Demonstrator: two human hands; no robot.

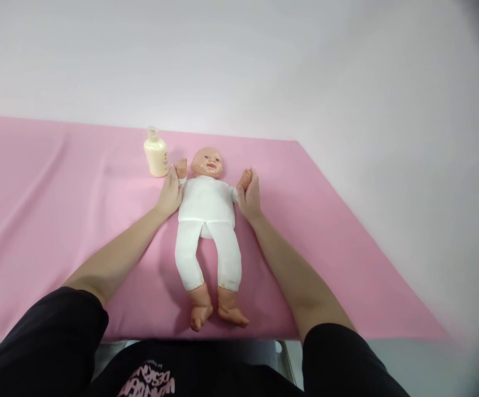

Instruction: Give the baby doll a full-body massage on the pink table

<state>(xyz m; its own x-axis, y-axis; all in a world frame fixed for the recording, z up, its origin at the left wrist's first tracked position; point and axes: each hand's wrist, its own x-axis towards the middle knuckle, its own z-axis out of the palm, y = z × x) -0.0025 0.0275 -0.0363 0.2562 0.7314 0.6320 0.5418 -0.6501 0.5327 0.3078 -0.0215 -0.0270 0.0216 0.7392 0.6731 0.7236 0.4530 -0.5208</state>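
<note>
A baby doll (206,201) with a white cloth body lies on its back, head away from me and bare feet toward me. My left hand (170,193) is closed around the doll's arm on the left side, just below its small plastic hand. On the other side my right hand (251,196) grips the doll's other arm, its fingers behind the doll's hand and the thumb in front. Both doll arms are bent up beside the head. Close beyond my left hand stands a cream-coloured pump bottle (155,154), upright.
A pink sheet (77,220) with some creases covers the table under the doll. Its right edge slants down toward me. A pale wall or surface (239,66) lies beyond the far edge. My body is close to the near edge.
</note>
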